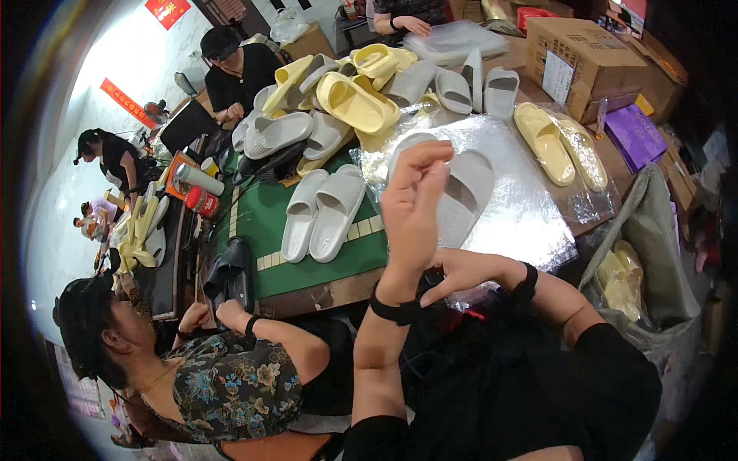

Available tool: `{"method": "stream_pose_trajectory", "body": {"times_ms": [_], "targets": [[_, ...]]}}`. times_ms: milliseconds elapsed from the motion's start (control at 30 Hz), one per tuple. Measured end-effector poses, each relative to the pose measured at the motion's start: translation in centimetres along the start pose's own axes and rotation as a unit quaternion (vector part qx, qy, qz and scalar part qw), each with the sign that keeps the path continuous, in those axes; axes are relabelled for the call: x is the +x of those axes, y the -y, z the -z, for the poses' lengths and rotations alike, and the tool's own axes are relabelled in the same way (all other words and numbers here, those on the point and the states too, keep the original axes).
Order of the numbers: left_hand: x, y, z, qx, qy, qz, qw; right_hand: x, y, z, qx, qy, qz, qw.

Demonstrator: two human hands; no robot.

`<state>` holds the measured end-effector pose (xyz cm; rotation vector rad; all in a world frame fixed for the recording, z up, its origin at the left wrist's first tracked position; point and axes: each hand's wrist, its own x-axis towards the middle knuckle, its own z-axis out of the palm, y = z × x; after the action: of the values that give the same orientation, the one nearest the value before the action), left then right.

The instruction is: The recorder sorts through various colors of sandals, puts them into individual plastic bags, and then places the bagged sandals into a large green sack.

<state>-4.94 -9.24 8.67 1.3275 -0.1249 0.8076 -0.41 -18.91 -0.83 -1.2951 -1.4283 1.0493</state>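
Observation:
My left hand [415,203] is raised in front of me above the silver foil sheet [526,219], its fingers loosely bent to the right and holding nothing. On that wrist is a black wristband [396,310]. My right hand [470,270] reaches across to it, thumb against the band and the other fingers partly hidden behind the wrist. A pair of grey slide slippers [467,192] lies on the foil, partly covered by my left hand. Left of it, another grey pair [338,207] rests on the green table mat [269,223].
Yellow and grey slippers [357,104] are heaped at the back. To the right are a bagged yellow pair [546,146], a cardboard box [584,61], a purple packet [634,134] and a sack [642,230]. A co-worker [238,369] sits close at left beside a dark slipper [231,273].

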Motion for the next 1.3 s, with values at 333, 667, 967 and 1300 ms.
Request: {"method": "stream_pose_trajectory", "body": {"times_ms": [333,667,967,1300], "targets": [[-5.8,5.6,3.9,-0.184,-0.114,0.216,0.952,2.5,4.3,5.6,0.173,-0.324,0.099,0.925],[-10.7,8.7,0.2,0.151,0.289,0.363,0.873,3.1,-0.7,2.9,-0.251,-0.357,0.11,0.893],[-14.7,14.8,3.1,0.392,0.395,0.121,0.822,1.8,-3.6,3.6,-0.436,-0.23,-0.267,0.828],[-14.8,14.8,2.0,0.567,0.345,-0.031,0.748,6.0,-7.4,6.5,-0.35,-0.327,-0.294,0.827]]}}
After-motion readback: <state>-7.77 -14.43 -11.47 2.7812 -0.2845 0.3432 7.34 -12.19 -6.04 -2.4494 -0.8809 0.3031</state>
